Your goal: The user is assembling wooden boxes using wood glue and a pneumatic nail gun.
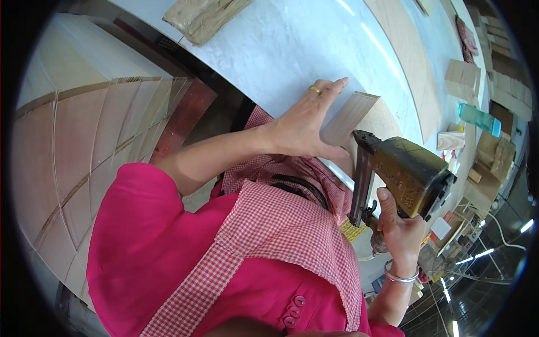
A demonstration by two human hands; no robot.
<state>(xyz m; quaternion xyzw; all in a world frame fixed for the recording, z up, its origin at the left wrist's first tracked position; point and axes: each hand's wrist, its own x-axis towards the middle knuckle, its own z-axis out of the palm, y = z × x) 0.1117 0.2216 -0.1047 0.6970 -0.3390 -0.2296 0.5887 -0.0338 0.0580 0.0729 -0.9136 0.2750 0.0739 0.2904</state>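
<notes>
Two hands, head view: left hand [300,123] and right hand [400,230] both at the wooden piece [349,119], right of centre in the frame, on the pale tabletop [269,50].
Left grip: fingers spread apart, thumb by the near face; pressure, can't tell.
Right grip: clamped round the nail gun [401,171] handle.
Gun nose: at the piece's near side; touching or just off, unclear.
Progress: piece and tool look positioned, mid-job I'd judge; no fastener visible, so count done/left unknown.
Rough block [205,19], upper left: apart, untouched.
</notes>
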